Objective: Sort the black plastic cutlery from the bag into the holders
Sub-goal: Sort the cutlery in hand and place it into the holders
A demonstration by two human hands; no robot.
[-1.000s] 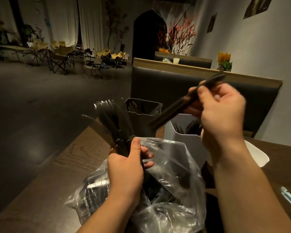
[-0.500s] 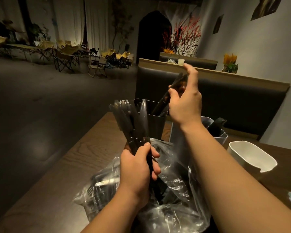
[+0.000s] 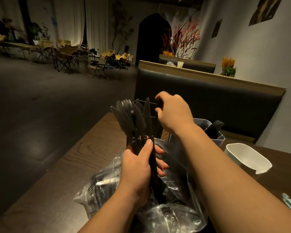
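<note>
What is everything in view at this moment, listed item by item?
knives: several, black, fanned upright in left hand
bag: one, clear, near table edge, black cutlery inside
dark holder: one, behind the knives
grey holder: one, right of it, black cutlery inside
white holder: one, far right
table: one, brown wood
bench: one, dark, behind table
folding chairs: several, tan, far left
left hand: grip round the knife handles
right hand: curled over dark holder, contents unclear

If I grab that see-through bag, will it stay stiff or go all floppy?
Probably floppy: the clear plastic bag is thin and crumpled into folds. It would likely sag at the bottom, since black cutlery lies inside.
</note>
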